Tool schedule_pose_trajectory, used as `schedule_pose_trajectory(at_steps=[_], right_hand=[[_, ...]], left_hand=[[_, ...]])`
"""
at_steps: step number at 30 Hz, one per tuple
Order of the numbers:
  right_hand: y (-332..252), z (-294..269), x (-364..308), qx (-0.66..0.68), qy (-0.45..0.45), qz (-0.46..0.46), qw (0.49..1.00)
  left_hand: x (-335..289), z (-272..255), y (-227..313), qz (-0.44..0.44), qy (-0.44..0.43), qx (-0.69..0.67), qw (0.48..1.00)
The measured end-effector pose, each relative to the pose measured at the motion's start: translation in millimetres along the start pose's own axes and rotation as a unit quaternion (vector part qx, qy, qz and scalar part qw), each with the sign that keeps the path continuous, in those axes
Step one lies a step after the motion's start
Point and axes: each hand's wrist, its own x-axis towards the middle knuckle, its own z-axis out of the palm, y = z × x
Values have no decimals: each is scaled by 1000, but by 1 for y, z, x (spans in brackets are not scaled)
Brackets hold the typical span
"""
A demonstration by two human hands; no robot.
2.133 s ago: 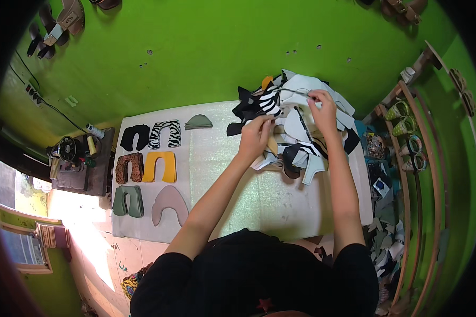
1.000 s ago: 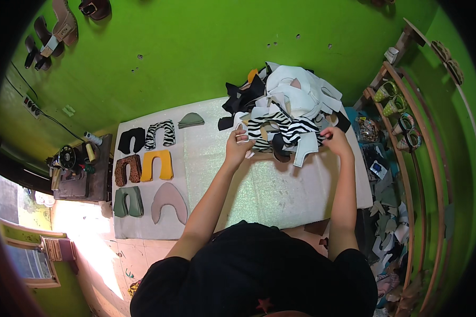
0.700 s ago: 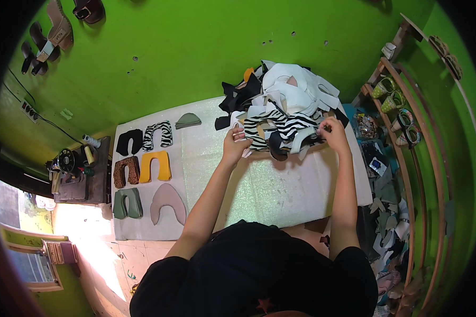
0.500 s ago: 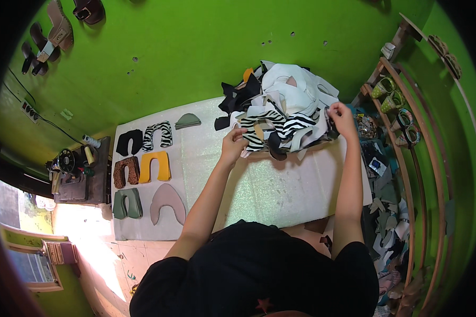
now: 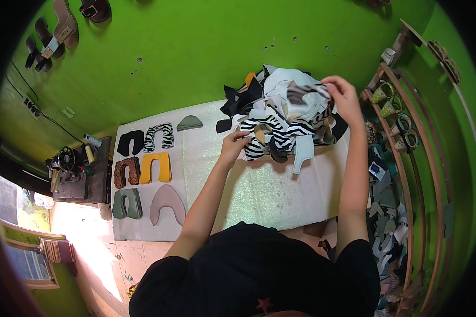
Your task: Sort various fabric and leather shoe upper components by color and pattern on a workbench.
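While the left hand (image 5: 232, 148) is set at the near left corner of the heap of cut pieces (image 5: 278, 77), a blurred striped piece (image 5: 301, 94) is held over the heap's right side by the right hand (image 5: 344, 98). The right grip is clamped on that piece's edge; whether the left grip is closed on the zebra-striped offcut (image 5: 255, 152) beside it cannot be told. The step in hand is judged to be sorting, one piece being singled out from the others. For the next move, a clean separation is called for, the loose neighbours being kept steady. On the left of the bench (image 5: 205, 153), arch-shaped pieces are laid out: a black stack (image 5: 127, 144), a zebra-striped stack (image 5: 152, 138), a leopard-print stack (image 5: 120, 174), a yellow stack (image 5: 163, 165), a green stack (image 5: 135, 203) and a pink arch (image 5: 167, 194), with a green half-moon stack (image 5: 189, 123) farther right.
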Motion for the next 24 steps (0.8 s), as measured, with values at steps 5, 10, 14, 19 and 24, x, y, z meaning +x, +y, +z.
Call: schedule_pose_trajectory(at_steps=[5,10,14,19,24], right_hand=[[-37,51,10,103,-269,89,953],[-1,112,24,38,-384,67,920],[36,151,27,12,-372,70,925],[62,165,19,92,-222,159,958],[104,171,2,-46,-117,158,979]], left_hand=[[2,-14,-12,46,12,29,998],[-15,-3,20,-11,-84,-67,994],[-9,-10,9,-7,-128,-101,987],[-9,-14,3,10,-167,-265,950],[-11,-10,7,4,-122,-195,973]])
